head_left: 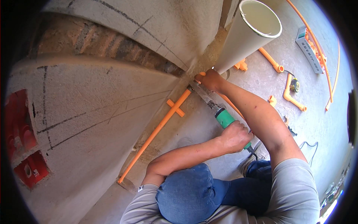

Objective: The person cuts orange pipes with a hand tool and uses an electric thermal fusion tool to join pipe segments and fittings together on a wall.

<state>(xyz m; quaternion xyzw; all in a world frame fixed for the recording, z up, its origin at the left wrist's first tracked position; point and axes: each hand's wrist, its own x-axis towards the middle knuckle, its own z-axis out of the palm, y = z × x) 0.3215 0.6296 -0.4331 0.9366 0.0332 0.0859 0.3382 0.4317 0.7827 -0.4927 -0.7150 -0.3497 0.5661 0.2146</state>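
Observation:
My left hand (236, 136) is closed round the green handle of a pipe welder (225, 118), whose metal heating head points toward the wall corner. At its tip lies the upper end of a long orange pipe (153, 135), which runs along the foot of the wall and has an orange cross-piece (175, 108) near that end. My right hand (212, 80) is closed on a small orange pipe piece (201, 74) just beyond the heating head. Its fingers partly hide the piece. Another length of orange pipe (232, 105) shows under my right forearm.
A wide white pipe (244, 41) stands upright beside the corner. On the floor to the right are orange elbow pipes (287, 93), a tape measure (294, 85), a box of orange fittings (310, 52) and long orange pipes (317, 43). The wall has a rough groove (100, 46) and red boxes (31, 169).

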